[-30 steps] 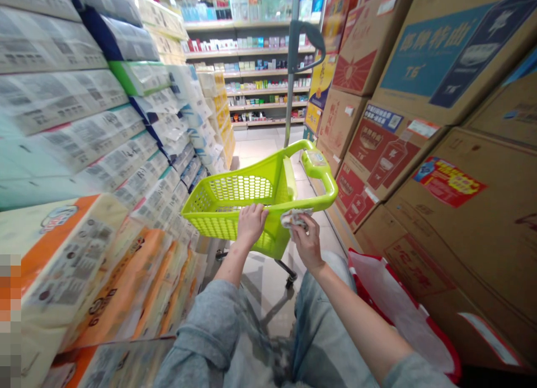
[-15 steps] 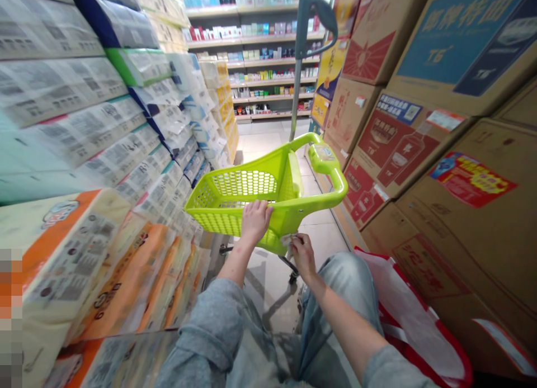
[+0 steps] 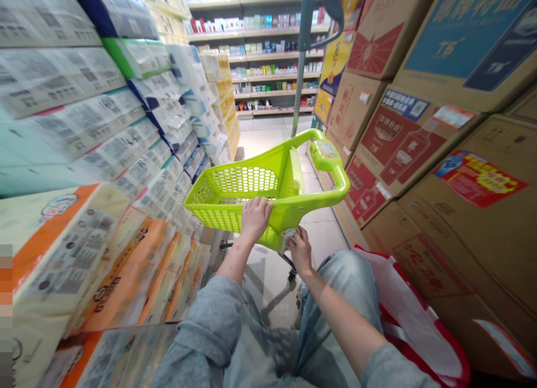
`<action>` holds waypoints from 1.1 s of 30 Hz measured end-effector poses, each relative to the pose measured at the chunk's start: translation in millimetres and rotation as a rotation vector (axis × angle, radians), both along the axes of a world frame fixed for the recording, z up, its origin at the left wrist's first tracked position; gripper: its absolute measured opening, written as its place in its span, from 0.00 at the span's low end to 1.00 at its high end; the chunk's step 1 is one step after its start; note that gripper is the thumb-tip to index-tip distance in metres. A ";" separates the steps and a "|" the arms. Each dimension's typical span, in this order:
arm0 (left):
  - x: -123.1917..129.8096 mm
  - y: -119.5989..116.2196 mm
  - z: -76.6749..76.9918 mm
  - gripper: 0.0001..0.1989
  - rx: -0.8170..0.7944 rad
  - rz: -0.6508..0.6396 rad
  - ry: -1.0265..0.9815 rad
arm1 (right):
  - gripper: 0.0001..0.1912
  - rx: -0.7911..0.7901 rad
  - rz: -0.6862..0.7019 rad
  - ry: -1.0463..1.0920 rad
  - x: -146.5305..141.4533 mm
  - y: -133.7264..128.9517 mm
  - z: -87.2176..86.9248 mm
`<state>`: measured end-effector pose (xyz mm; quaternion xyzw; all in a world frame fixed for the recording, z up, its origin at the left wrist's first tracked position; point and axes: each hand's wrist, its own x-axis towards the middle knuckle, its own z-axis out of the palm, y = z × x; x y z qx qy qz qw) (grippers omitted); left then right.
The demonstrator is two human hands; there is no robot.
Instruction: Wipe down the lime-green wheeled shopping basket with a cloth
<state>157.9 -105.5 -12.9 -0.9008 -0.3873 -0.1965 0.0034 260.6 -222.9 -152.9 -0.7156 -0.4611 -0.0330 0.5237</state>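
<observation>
A lime-green plastic shopping cart (image 3: 241, 181) with a perforated basket stands in front of me, its handle toward the right. My left hand (image 3: 255, 217) is closed over the near rim of the basket, fingers hooked over the edge. Below and right of it, my right hand (image 3: 300, 247) pinches a crumpled white cloth (image 3: 288, 235) and presses it against the lower side of the cart, under the handle end. Part of the cloth is hidden by the fingers.
Packaged tissue stacks (image 3: 134, 265) line the left side, cardboard boxes (image 3: 474, 198) the right. A red and white bag (image 3: 419, 315) lies by my right knee. Behind the cart rises a grey-handled pole (image 3: 300, 69); farther back are stocked shelves (image 3: 268, 58).
My right hand has moved slightly up with the cloth against the cart's side. My left hand keeps its hold on the rim. The view has shifted a little.
</observation>
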 end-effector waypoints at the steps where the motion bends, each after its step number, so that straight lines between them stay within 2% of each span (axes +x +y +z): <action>1: 0.1 0.0 -0.1 0.16 -0.001 0.002 0.003 | 0.10 -0.014 0.005 0.004 -3.1 0.4 -6.6; 9: 2.5 -1.4 2.1 0.17 -0.023 0.000 -0.002 | 0.10 -0.161 -0.033 -0.052 -12.6 6.6 -45.6; 11: 3.6 -1.4 2.8 0.16 -0.032 0.004 -0.001 | 0.10 -0.170 -0.035 -0.057 -11.7 7.0 -47.5; 13: 4.4 -1.3 3.3 0.16 -0.039 0.002 -0.004 | 0.11 -0.169 -0.029 -0.039 -10.4 5.3 -41.5; 15: 4.9 -1.2 3.4 0.17 -0.049 -0.005 -0.011 | 0.11 -0.155 -0.016 0.001 -8.0 1.6 -27.0; 18: 5.3 -1.0 3.4 0.17 -0.059 -0.006 -0.016 | 0.09 -0.093 0.014 0.019 -2.0 -4.8 7.9; 22: 5.7 -1.1 3.6 0.18 -0.039 0.002 -0.004 | 0.09 0.094 -0.163 -0.066 8.9 -7.7 61.5; 25: 6.3 -1.3 3.8 0.18 -0.021 -0.001 -0.004 | 0.09 0.164 -0.227 -0.177 18.4 -7.5 92.0; 28: 7.4 -1.4 3.9 0.17 -0.025 -0.004 -0.010 | 0.10 0.128 -0.227 -0.363 28.5 -8.4 110.6; 33: 11.3 -1.1 4.2 0.16 -0.034 0.006 -0.024 | 0.11 0.027 -0.171 -0.604 39.0 -7.2 130.1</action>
